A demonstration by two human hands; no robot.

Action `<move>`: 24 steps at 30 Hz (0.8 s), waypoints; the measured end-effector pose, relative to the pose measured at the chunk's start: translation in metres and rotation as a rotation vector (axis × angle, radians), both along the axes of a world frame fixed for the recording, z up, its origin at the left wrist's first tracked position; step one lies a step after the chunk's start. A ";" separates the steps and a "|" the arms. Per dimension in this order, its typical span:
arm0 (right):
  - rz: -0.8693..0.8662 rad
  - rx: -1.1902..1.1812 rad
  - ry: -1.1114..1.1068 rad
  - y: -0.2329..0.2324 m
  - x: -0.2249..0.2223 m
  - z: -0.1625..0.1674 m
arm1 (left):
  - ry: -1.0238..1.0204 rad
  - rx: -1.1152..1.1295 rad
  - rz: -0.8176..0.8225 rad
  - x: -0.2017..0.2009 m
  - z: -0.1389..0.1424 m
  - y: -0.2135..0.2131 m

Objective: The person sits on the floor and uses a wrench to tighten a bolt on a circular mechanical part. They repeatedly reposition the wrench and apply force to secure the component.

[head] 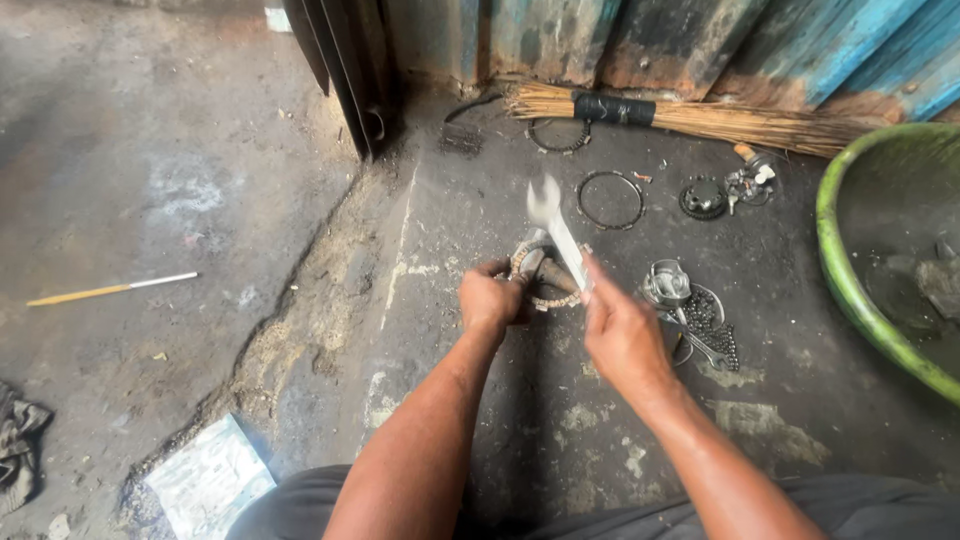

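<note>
My right hand [622,330] grips a silver open-ended spanner [555,228], raised and blurred, its jaw pointing up and away. My left hand [490,298] is closed on a short dark metal rod [552,272] that rests on a round toothed clutch part [545,290] lying on the oily concrete floor. The spanner's shaft is just above and right of that rod. Both forearms reach forward from the bottom of the view.
To the right lie a piston [668,282], a chain [715,320] and another spanner [703,348]. Two thin rings [611,200] [559,137], a gear [703,197], a straw broom [700,118], a green basin [850,270], a pencil-like stick [110,290] and a plastic packet [208,478] lie around.
</note>
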State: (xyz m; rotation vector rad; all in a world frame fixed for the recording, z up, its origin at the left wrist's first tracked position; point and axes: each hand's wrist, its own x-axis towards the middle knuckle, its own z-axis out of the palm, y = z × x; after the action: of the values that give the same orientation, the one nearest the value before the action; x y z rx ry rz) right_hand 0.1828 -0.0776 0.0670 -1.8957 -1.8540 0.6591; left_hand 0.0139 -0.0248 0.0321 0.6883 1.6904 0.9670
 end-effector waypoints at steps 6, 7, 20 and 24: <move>0.027 -0.221 -0.010 0.000 -0.003 0.001 | -0.005 0.012 -0.002 0.000 -0.004 0.002; 0.028 -0.158 0.002 0.001 -0.003 0.002 | -0.005 0.010 0.004 0.000 -0.005 0.003; 0.090 0.014 -0.069 0.003 0.000 0.003 | -0.041 -0.009 -0.010 -0.001 -0.003 0.007; 0.099 0.324 0.122 -0.002 0.002 0.010 | 0.027 0.007 -0.043 -0.003 0.000 0.005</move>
State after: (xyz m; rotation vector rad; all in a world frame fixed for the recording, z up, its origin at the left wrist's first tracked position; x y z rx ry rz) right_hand 0.1846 -0.0797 0.0772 -1.5336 -1.8568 0.4594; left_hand 0.0107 -0.0199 0.0316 0.7419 1.6897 0.9373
